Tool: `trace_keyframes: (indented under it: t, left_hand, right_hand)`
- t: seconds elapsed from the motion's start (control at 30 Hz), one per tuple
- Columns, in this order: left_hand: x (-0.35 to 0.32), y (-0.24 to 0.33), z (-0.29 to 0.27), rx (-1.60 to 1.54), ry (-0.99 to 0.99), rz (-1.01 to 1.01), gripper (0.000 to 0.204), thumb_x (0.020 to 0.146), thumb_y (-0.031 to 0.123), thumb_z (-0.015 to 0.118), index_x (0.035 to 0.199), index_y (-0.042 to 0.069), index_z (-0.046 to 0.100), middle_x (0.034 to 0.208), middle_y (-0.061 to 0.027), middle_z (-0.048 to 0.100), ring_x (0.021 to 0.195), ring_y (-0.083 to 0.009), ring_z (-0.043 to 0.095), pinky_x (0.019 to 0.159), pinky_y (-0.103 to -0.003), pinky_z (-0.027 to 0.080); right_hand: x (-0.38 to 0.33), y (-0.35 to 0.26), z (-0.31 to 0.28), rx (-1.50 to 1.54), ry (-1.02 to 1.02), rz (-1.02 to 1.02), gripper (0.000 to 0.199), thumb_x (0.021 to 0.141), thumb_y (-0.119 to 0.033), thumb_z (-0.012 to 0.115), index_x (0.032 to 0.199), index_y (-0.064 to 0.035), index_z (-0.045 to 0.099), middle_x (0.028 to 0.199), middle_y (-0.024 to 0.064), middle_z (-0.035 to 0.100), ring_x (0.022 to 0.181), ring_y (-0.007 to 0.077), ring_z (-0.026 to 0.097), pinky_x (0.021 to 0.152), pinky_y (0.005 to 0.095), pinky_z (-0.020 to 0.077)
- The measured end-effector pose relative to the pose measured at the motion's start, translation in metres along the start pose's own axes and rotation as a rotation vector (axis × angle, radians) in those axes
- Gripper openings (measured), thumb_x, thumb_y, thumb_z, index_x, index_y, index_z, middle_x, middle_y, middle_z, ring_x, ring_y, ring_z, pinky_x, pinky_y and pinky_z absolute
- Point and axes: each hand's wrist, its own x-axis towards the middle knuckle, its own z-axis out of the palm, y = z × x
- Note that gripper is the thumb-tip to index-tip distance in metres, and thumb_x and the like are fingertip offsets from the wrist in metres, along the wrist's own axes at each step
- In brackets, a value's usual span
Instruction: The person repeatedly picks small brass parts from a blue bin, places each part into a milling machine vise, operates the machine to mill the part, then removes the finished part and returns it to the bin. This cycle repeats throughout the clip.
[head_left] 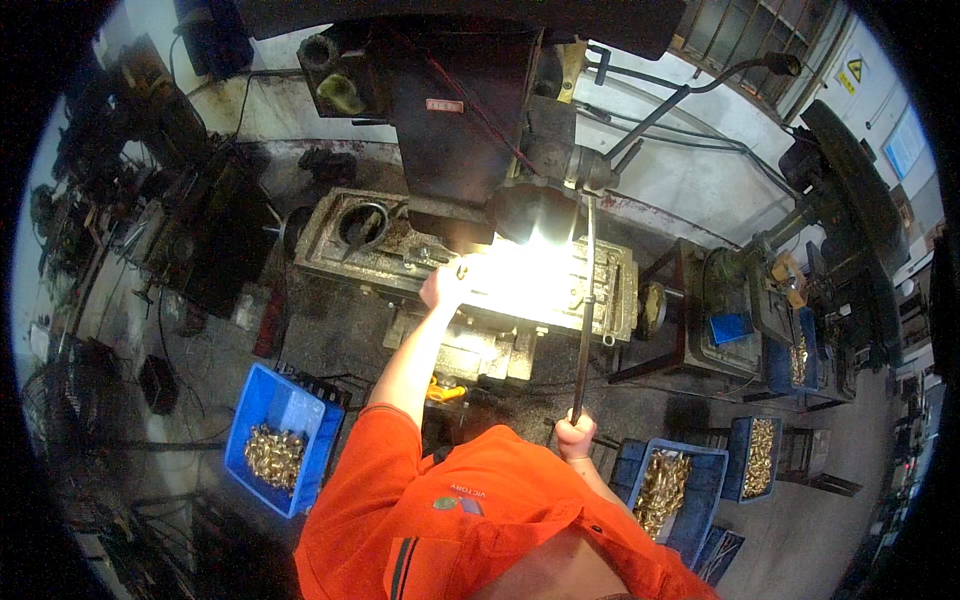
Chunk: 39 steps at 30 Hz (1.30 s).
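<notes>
Right hand (575, 437) is clasping the long lever (586, 345), which is extending ahead of it; the machine table (540, 290) is lying just beyond the left hand (443, 288), whose finger closure I cannot tell

From left hand (443, 289), blocked at twelve o'clock by machine head (462, 135), at three by long lever (584, 345); passable toward five.

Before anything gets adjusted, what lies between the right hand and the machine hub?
A long lever, its near end in the right hand, runs up to the machine hub; the worktable shows behind it, all in the head view.
</notes>
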Motion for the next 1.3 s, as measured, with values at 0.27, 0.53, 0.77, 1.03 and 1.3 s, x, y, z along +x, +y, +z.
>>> trace_keyframes:
  t: [0.27, 0.53, 0.77, 1.03, 1.3]
  left_hand:
    - [-0.001, 0.001, -0.001, 0.05, -0.004, 0.003, 0.044, 0.07, 0.051, 0.061, 0.082, 0.01, 0.066, 0.082, -0.0118, 0.066, 0.079, -0.0268, 0.064, 0.066, -0.037, 0.051]
    - [0.003, -0.004, 0.004, 0.009, -0.003, 0.009, 0.053, 0.063, 0.058, 0.065, 0.078, 0.007, 0.067, 0.081, -0.0127, 0.065, 0.079, -0.0278, 0.064, 0.067, -0.039, 0.05]
    - [0.0, -0.001, 0.0, 0.002, -0.009, 0.001, 0.052, 0.063, 0.057, 0.065, 0.078, 0.007, 0.067, 0.081, -0.0127, 0.066, 0.079, -0.0276, 0.064, 0.067, -0.038, 0.05]
    - [-0.002, 0.005, -0.004, 0.009, 0.014, 0.008, 0.053, 0.062, 0.058, 0.065, 0.076, 0.007, 0.066, 0.08, -0.0129, 0.066, 0.078, -0.0272, 0.064, 0.067, -0.038, 0.05]
    - [0.0, -0.006, -0.002, 0.036, 0.026, 0.046, 0.045, 0.07, 0.056, 0.059, 0.076, 0.011, 0.065, 0.076, -0.0098, 0.065, 0.072, -0.0256, 0.064, 0.062, -0.037, 0.05]
  right_hand:
    - [0.001, 0.001, 0.004, 0.161, 0.025, 0.095, 0.012, 0.063, -0.008, 0.049, 0.056, -0.0053, 0.04, 0.052, -0.0004, 0.038, 0.048, 0.0092, 0.035, 0.043, 0.0273, 0.0316]
    - [0.004, 0.014, 0.005, 0.006, 0.034, -0.067, 0.016, 0.062, -0.008, 0.05, 0.052, -0.0058, 0.037, 0.05, 0.0004, 0.035, 0.046, 0.0092, 0.034, 0.041, 0.029, 0.0299]
    - [0.006, 0.016, 0.008, -0.102, 0.0, 0.04, 0.004, 0.063, -0.005, 0.048, 0.061, -0.0062, 0.045, 0.05, 0.0021, 0.04, 0.046, 0.014, 0.04, 0.044, 0.0304, 0.0338]
    - [0.013, 0.034, 0.014, -0.027, 0.021, -0.088, 0.012, 0.06, -0.008, 0.051, 0.055, -0.0049, 0.041, 0.047, 0.0046, 0.037, 0.043, 0.0161, 0.037, 0.042, 0.0325, 0.0318]
    - [-0.042, -0.088, -0.065, 0.074, -0.162, 0.25, 0.014, 0.069, -0.002, 0.051, 0.059, -0.0064, 0.041, 0.053, -0.0025, 0.036, 0.049, 0.0059, 0.035, 0.043, 0.0277, 0.0279]
